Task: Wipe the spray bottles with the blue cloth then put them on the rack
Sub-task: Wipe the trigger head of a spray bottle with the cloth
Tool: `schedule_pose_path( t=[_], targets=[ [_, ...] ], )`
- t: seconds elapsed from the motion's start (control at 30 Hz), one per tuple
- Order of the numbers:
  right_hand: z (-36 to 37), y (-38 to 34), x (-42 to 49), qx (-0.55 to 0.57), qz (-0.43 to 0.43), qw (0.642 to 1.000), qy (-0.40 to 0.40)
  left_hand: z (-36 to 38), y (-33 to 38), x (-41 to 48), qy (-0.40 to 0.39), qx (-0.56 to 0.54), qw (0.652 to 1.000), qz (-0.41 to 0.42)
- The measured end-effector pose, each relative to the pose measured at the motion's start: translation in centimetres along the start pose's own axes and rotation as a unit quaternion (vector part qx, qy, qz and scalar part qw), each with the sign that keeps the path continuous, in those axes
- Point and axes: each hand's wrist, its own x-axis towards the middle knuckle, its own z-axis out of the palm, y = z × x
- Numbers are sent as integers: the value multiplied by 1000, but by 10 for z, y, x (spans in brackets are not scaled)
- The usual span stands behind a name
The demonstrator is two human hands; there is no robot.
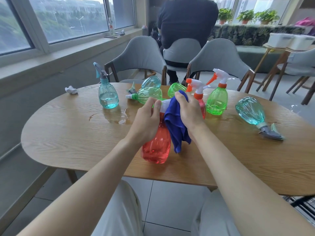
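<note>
1. Two hands work the red spray bottle (156, 147), held tilted over the near edge of the counter (68, 133): left hand (146, 116) grips its neck, right hand (189, 109) clutches the blue cloth (177, 128) round its top.
2. Wet plastic may slip from that grip.
3. Beyond, the puddle (121, 119) could re-wet bottles set down.

Bright daylight from the windows (68, 19) glares off the wet table (68, 133); wide-angle edges bend
</note>
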Motion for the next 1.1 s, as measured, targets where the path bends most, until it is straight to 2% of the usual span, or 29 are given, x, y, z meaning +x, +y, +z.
schedule_pose_path(
  t=[0.13, 0.33, 0.4, 0.6, 0.73, 0.8, 0.93, 1.1],
  targets=[
    [2, 2, -1, 17, 16, 1000, 16, 2, -1, 2, 4, -13, 1000, -15],
    [-6, 18, -4, 177, 68, 982, -15, 5, -6, 3, 39, -7, 999, -33],
    [-9, 21, -5, 177, 70, 982, -10, 5, -5, 4, 43, -1, 998, -35],
    [2, 23, -13, 80, 72, 992, 67, 6, -7, 2, 48, -9, 997, -51],
    [12, 28, -19, 161, 112, 978, 65, 3, -17, 3, 74, -17, 994, -79],
    [13, 29, -25, 204, 129, 970, 31, -1, -20, 4, 83, -25, 992, -90],
    [15, 34, -33, 158, 135, 977, -52, -5, -25, 5, 121, -57, 984, -116],
    [20, 29, -31, 22, 123, 990, -67, -7, -22, 1, 147, -52, 982, -109]
  ],
)
